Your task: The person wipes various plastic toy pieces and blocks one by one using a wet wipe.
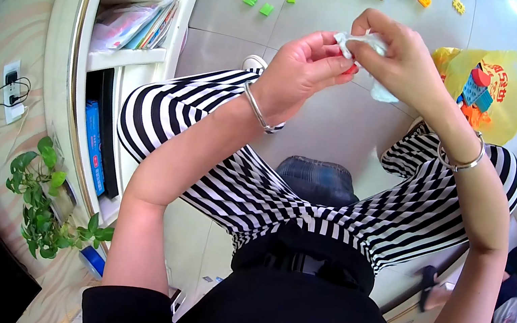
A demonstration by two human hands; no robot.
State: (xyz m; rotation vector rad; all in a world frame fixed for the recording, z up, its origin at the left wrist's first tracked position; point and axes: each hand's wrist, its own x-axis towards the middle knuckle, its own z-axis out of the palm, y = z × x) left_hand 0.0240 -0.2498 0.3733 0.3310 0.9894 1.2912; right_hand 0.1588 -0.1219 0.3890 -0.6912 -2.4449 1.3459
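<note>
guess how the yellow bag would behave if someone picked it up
The yellow bag would probably sag and crumple, since it looks like thin, creased plastic. The toy pieces showing in it would likely shift and bunch together.

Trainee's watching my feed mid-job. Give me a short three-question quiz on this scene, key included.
1. Multiple choice: What does the right hand hold?
A) a green block
B) a white cloth
C) a leafy plant
2. True or false: Toy pieces show in the yellow plastic bag on the person's right.
3. Fill in the colour: A small ____ object shows in the pinch of the left hand.

Key: 1. B; 2. True; 3. red
</note>
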